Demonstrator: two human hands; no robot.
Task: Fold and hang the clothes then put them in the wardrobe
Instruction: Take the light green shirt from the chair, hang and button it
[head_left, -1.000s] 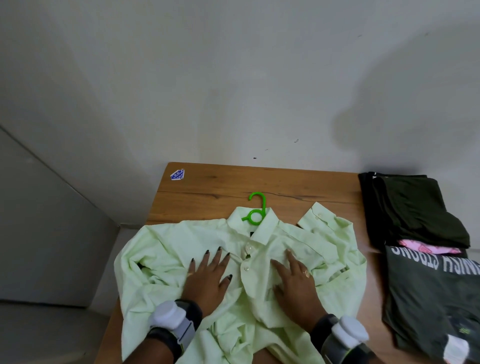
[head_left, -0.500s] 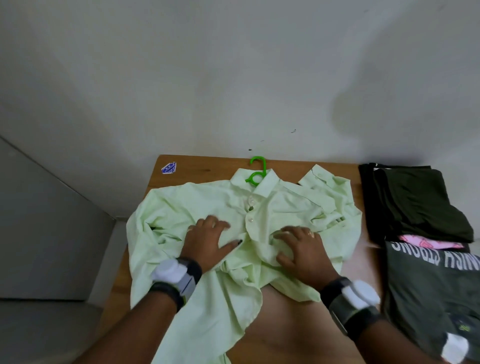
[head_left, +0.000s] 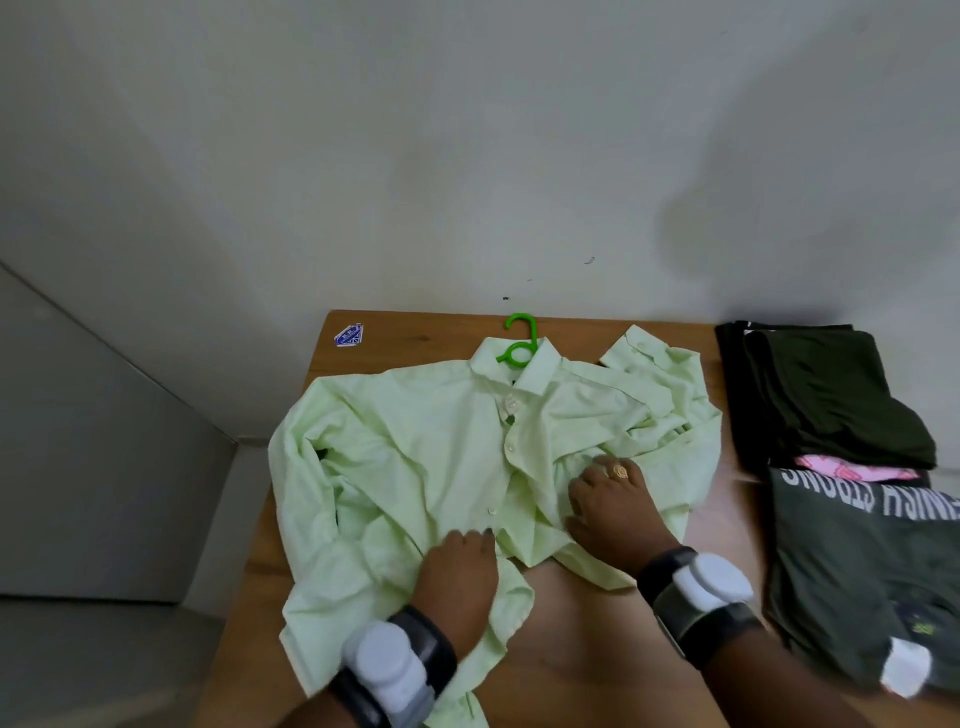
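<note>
Since my left hand (head_left: 457, 566) and right hand (head_left: 613, 506) both curl their fingers into the shirt (head_left: 415, 457), spread just this side of the hanger (head_left: 533, 332) at its collar, I should lay the front edges flat and aligned before fastening.

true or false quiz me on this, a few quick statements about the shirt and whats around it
1. The green hanger pokes its hook out above the collar of the shirt. True.
2. The left hand and right hand are both on the shirt. True.
3. The shirt hangs in a wardrobe. False: it lies on the wooden table.
4. Folded clothes sit left of the shirt. False: the dark folded clothes lie to its right.
5. A ring is on the left hand. False: the ring is on the right hand.
</note>
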